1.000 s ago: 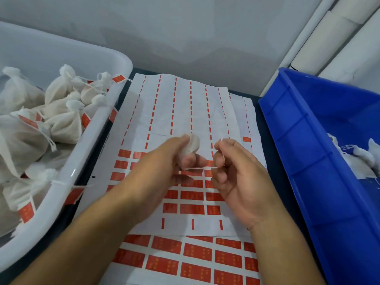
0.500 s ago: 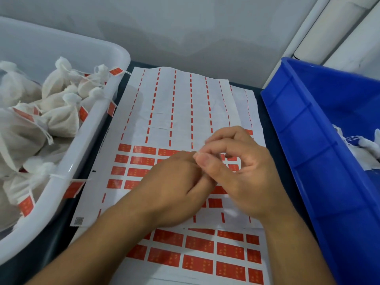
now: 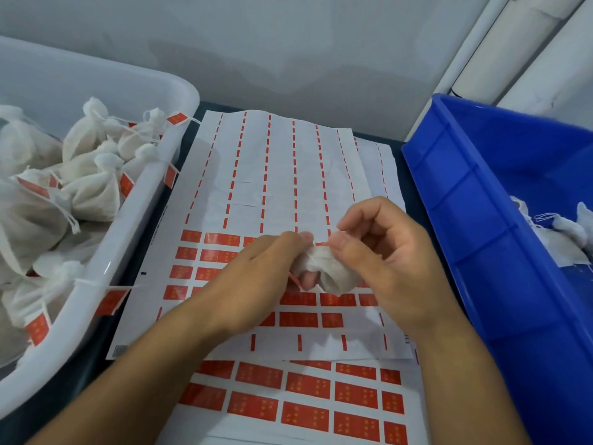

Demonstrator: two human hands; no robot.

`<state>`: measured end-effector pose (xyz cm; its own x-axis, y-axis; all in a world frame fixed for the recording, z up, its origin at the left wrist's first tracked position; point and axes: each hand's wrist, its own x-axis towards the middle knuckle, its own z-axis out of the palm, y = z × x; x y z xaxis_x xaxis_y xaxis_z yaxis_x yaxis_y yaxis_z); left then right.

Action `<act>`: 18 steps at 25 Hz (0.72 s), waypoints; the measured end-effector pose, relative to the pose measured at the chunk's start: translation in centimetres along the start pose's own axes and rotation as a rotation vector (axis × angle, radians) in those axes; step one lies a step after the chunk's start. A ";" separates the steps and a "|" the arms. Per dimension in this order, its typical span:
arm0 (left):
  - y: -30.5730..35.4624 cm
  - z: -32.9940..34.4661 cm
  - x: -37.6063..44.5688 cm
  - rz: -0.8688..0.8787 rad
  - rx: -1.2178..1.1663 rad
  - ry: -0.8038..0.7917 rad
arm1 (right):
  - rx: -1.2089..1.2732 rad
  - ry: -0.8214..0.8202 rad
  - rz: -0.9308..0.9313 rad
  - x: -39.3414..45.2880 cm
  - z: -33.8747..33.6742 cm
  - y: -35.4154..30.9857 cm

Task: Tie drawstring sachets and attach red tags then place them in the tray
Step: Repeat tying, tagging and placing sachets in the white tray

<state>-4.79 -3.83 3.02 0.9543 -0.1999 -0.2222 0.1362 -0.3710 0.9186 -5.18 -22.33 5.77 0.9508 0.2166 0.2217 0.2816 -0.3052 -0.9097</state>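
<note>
Holding one white sachet point(image 3: 324, 271) above the sticker sheet point(image 3: 288, 175), the left hand point(image 3: 253, 277) is gripping its body while the right hand point(image 3: 382, 252) is pinching its neck; tagged sachets are filling the white tray point(image 3: 134, 220), others waiting in the blue bin point(image 3: 481, 239).

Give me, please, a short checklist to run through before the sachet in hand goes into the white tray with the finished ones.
1. Sachet secure in both hands: ok, left hand and right hand both have a grip on it.
2. Drawstring tied: cannot tell, fingers hide the neck.
3. Red tag on this sachet: cannot tell; a red sliver shows by the left fingers.
4. White tray within reach on the left: ok.
5. Room in the tray: ok, though tagged sachets already pile up there.
6. Sticker sheet still has tags: ok.
</note>
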 end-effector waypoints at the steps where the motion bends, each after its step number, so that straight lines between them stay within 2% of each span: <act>1: -0.3 -0.2 -0.1 -0.014 -0.041 0.009 | -0.008 -0.015 -0.003 -0.1 -0.1 0.0; 6: 0.7 -0.6 -0.4 -0.044 -0.131 -0.008 | -0.073 -0.166 -0.007 -0.5 0.2 -0.1; 9: 0.7 -0.9 -0.3 -0.098 -0.173 -0.003 | -0.174 -0.174 -0.060 -0.5 0.6 0.0; 13: 1.3 -0.5 -0.3 -0.141 -0.172 0.112 | -0.270 -0.172 -0.128 -0.4 1.1 0.0; 18: 1.7 -0.3 0.5 -0.304 -0.174 0.201 | -0.385 -0.149 -0.148 -0.5 1.4 0.6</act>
<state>-3.98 -4.26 4.58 0.8943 0.0829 -0.4397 0.4466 -0.2238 0.8663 -5.65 -21.27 4.65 0.8754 0.4070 0.2606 0.4679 -0.5784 -0.6682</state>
